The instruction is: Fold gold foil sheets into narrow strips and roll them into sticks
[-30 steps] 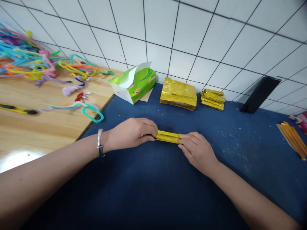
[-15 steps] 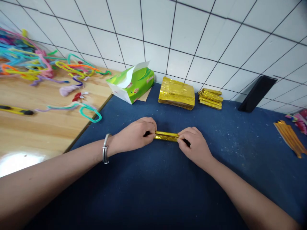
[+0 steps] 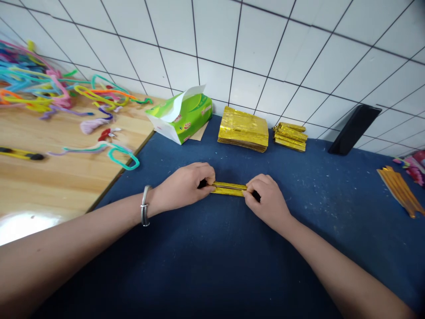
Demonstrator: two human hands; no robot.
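1. Gold foil makes up the folded strip (image 3: 228,189) stretched between the two hands, its long sides raised around a narrow lengthwise groove; it lies over the middle of the dark blue surface (image 3: 199,266), probably touching it, though the angle makes that hard to judge.
2. At one end, the left hand (image 3: 189,184) is mostly closed, thumb and fingertips pinching the foil, with a small dark hollow inside the curl. A silver bangle (image 3: 145,206) circles that wrist.
3. At the other end, the right hand (image 3: 270,201) is curled the same way, thumb and fingers pinched on the strip.
4. Beyond the hands, near the tiled wall (image 3: 217,40), sit a green tissue pack (image 3: 195,116), a stack of gold sheets (image 3: 243,128) and a small pile of folded gold pieces (image 3: 290,136).
5. Farther right, a black slab (image 3: 354,129) leans at the wall, and orange-gold strips (image 3: 401,190) lie fanned near the edge of view.
6. Left of the blue, a wooden tabletop (image 3: 66,177) bears tangled pipe cleaners (image 3: 61,95) and a yellow-and-black cutter (image 3: 21,153).
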